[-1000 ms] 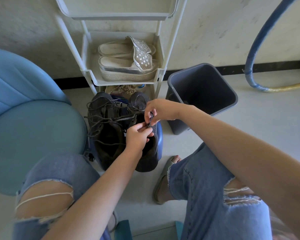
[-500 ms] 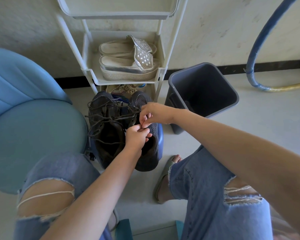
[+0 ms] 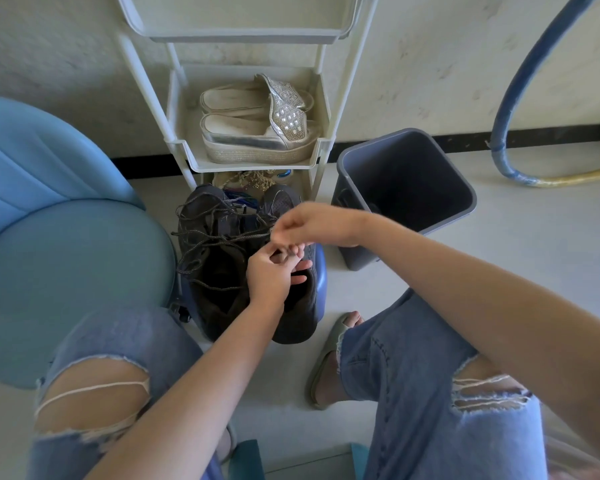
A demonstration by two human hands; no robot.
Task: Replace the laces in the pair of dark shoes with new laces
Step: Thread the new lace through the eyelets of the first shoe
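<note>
Two dark shoes sit side by side on a small blue stool (image 3: 321, 275) in front of me. The left shoe (image 3: 208, 268) has a loose grey lace (image 3: 219, 237) strung across it in slack loops. My left hand (image 3: 271, 271) rests on the right shoe (image 3: 300, 317), its fingers curled at the eyelets. Just above it, my right hand (image 3: 309, 225) pinches the end of the lace, which runs taut to the left. Part of the right shoe's tongue is hidden by both hands.
A white rack (image 3: 246, 161) behind the shoes holds pale platform sandals (image 3: 257, 129). A grey bin (image 3: 406, 192) stands to the right, a blue chair (image 3: 49, 244) to the left. A blue hoop (image 3: 520, 98) leans on the wall. My knees in torn jeans frame the stool.
My right hand has risen and shifted left, drawing the lace end away from the right shoe. My left hand stays on the shoe, almost unmoved.
</note>
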